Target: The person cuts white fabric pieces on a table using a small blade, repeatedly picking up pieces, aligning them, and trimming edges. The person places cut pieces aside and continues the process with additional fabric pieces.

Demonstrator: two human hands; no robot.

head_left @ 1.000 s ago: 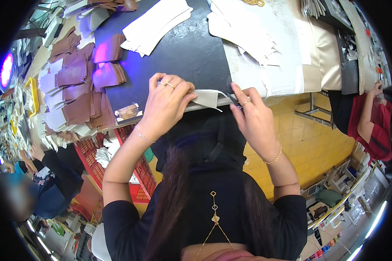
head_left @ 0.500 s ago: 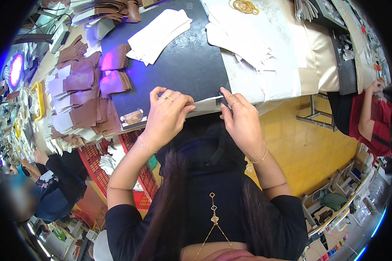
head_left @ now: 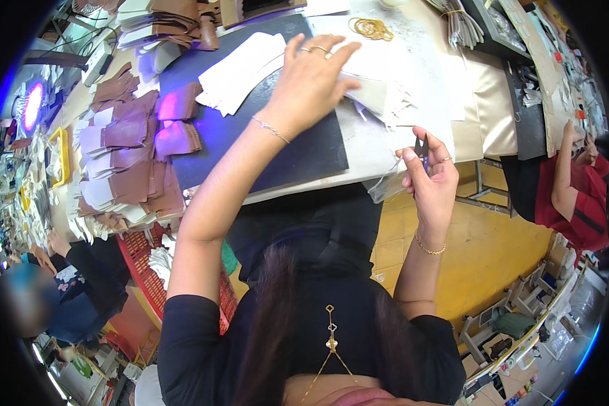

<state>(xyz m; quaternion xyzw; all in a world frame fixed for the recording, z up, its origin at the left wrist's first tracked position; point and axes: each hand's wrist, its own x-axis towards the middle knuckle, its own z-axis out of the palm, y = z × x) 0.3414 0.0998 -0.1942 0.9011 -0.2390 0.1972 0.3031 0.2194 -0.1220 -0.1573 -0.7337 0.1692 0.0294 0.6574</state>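
Observation:
My left hand [head_left: 314, 84] reaches over the table with its fingers apart, at the near-left side of a pile of white cut pieces [head_left: 386, 98]. Its thumb is beside a greyish-white piece; whether they touch I cannot tell. At the table's front edge, my right hand [head_left: 432, 179] is closed round small thread snips [head_left: 422, 147], black blades pointing up between thumb and fingers. A second stack of white pieces [head_left: 240, 74] lies on the dark mat [head_left: 298, 145], left of my left hand and partly behind it.
Brown and white cut pieces [head_left: 128, 128] lie in stacks to the left. Yellow rubber bands [head_left: 371, 28] lie at the back. Clear plastic [head_left: 386, 186] hangs off the front edge. A red basket [head_left: 142, 271] stands below left. Other people work at far left and right [head_left: 568, 196].
My left hand has left the front edge and moved up to the right-hand white pile, fingers now spread. My right hand has shifted right and turned upward, the snips now showing clearly.

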